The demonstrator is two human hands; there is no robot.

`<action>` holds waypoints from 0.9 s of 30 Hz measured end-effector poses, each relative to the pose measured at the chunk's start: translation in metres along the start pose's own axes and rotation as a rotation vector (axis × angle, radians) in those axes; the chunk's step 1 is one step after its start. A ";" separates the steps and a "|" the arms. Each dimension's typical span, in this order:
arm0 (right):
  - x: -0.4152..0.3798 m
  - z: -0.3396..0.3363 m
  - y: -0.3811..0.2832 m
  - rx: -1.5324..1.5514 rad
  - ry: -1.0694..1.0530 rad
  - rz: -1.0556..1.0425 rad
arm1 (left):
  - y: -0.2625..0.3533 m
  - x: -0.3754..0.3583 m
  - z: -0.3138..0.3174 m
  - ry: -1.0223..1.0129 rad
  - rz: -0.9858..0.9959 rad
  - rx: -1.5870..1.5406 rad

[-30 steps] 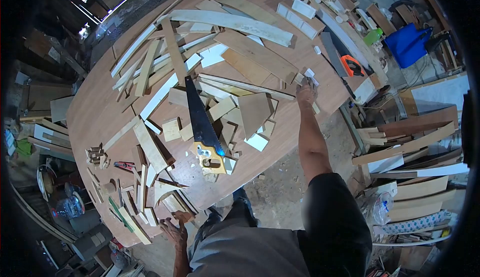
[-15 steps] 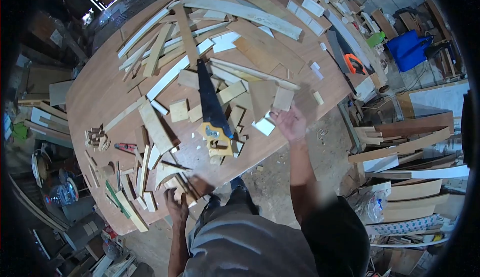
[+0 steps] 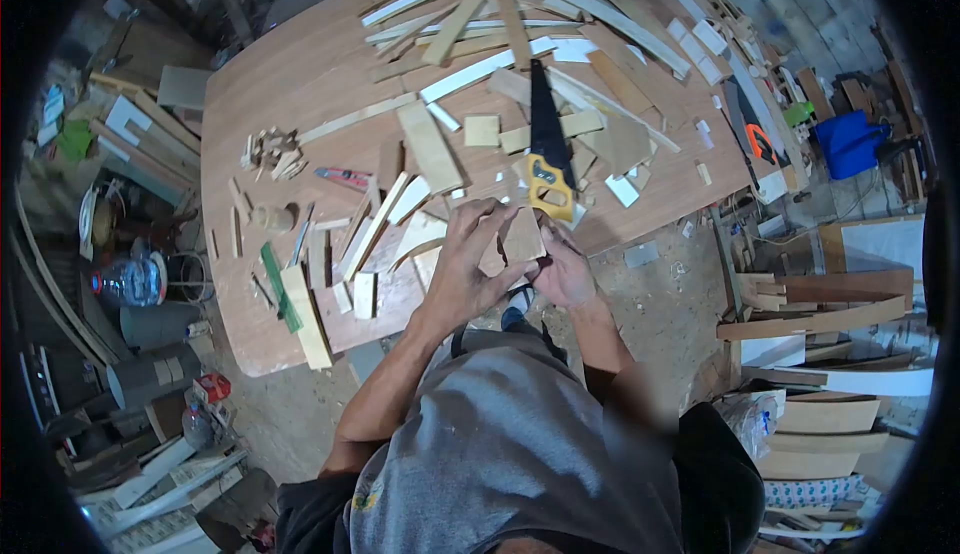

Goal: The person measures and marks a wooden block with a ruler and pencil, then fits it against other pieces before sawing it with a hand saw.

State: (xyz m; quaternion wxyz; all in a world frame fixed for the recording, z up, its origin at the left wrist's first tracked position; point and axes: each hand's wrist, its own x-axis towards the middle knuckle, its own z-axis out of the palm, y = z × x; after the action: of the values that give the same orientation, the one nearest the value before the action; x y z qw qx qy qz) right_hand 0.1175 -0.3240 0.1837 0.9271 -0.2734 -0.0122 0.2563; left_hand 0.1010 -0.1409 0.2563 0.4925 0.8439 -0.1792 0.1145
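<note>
A small light-brown wood block (image 3: 522,235) is held up in front of my body, over the table's near edge. My left hand (image 3: 468,266) grips it from the left, thumb below and fingers curled over the top. On the other side, my right hand (image 3: 566,266) closes round it, its fingertips partly hidden behind the wood. Just beyond the hands lies a handsaw with a yellow handle (image 3: 550,190), its dark blade pointing away across the offcuts. A square wood piece (image 3: 481,131) and a longer board (image 3: 431,147) lie farther up the table.
The brown tabletop (image 3: 262,104) carries many wood strips and offcuts. Red pliers (image 3: 343,177), a green strip (image 3: 281,289) and a small round jar-like piece (image 3: 274,218) are on its left. An orange-handled saw (image 3: 760,142) lies at the right edge. Boards (image 3: 830,319) are stacked at right.
My left hand has risen from the table's near edge, and my right hand has come in from the offcuts. They now meet at the wood block. The view has shifted.
</note>
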 end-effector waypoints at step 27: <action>0.066 0.010 0.196 -2.168 0.182 0.334 | -0.180 -0.198 -0.022 0.200 -0.582 0.139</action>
State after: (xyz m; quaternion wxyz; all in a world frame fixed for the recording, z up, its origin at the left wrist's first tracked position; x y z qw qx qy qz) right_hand 0.0814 -0.1464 0.0837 0.1461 -0.9584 -0.1252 0.2106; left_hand -0.0047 -0.0029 0.0520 0.4611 0.8759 0.1274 0.0630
